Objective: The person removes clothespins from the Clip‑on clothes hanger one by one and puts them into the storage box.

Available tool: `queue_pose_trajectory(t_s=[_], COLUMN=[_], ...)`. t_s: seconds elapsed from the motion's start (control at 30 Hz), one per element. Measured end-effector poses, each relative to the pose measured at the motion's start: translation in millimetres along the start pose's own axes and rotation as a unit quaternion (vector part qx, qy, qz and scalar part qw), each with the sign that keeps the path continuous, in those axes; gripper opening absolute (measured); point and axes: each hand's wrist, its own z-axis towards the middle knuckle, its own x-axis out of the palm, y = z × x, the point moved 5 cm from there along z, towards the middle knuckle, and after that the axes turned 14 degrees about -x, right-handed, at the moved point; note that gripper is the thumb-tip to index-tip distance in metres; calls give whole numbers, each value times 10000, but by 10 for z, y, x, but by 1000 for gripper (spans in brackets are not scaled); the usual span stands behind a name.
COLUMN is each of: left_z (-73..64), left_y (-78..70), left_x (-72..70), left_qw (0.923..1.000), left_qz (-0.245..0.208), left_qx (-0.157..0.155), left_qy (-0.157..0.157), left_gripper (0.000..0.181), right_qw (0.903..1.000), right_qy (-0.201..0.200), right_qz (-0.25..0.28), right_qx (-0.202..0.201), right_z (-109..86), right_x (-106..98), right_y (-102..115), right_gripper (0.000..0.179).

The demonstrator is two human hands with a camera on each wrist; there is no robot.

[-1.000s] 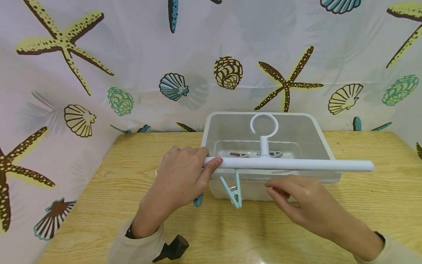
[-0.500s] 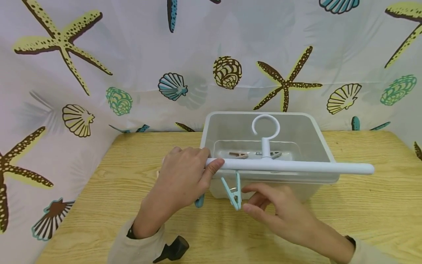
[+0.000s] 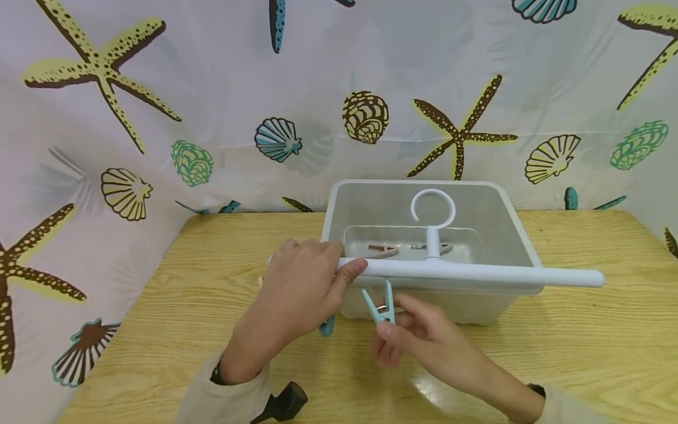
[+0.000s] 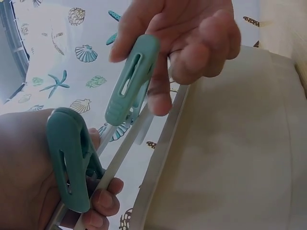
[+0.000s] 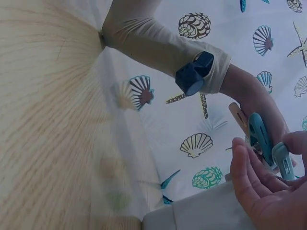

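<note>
My left hand (image 3: 303,285) grips the white bar of a hanger (image 3: 477,272), whose open ring hook points up and away. A light teal clothespin (image 3: 388,309) hangs from the bar just right of this hand. My right hand (image 3: 431,347) is at it, thumb and index finger pinching its lower end, other fingers loosely curled below. A darker teal clothespin (image 4: 69,158) hangs under my left hand, mostly hidden by it in the head view. Beside that, in the right wrist view, a peach clothespin (image 5: 238,117) shows.
Behind the hanger a translucent plastic bin (image 3: 424,184) stands on the wooden table (image 3: 222,247). Inside it lie a brownish clothespin (image 3: 385,251) and a grey clothespin (image 3: 444,248). A curtain (image 3: 318,70) with shells and starfish encloses the back and sides.
My right hand has moved left from in front of the bin to the light teal clothespin and taken hold of it. The hanger has shifted slightly right and nearer.
</note>
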Motion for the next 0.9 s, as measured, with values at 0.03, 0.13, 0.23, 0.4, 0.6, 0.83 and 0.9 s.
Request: queue_pose_trajectory(t_s=[0.03, 0.13, 0.23, 0.4, 0.6, 0.83, 0.9], left_z=[-2, -4, -1, -8, -18, -24, -30], left_y=[-5, -20, -36, -46, -36, -53, -62], left_x=[3, 17, 37, 52, 32, 42, 39], left_qw=[10000, 10000, 9999, 9998, 9997, 9996, 9995], left_qz=[5, 25, 26, 89, 198, 121, 66], left_qx=[-9, -60, -122, -158, -86, 13, 33], left_qy=[10, 40, 65, 28, -63, -251, -302], left_gripper=[43, 43, 43, 44, 45, 44, 44], right_qw=[9998, 9973, 9916, 9883, 9940, 9557, 9354], right_qy=[-43, -215, -406, -729, -993, -1267, -1306], right_qz=[168, 693, 1226, 1309, 224, -2644, -3233], right_qx=[-1, 50, 77, 302, 406, -249, -580], right_z=[5, 20, 39, 62, 89, 113, 127], right_x=[5, 16, 22, 2, -53, -82, -72], right_y=[-6, -28, -41, -52, -13, 143, 202], right_gripper=[23, 26, 25, 24, 24, 14, 14])
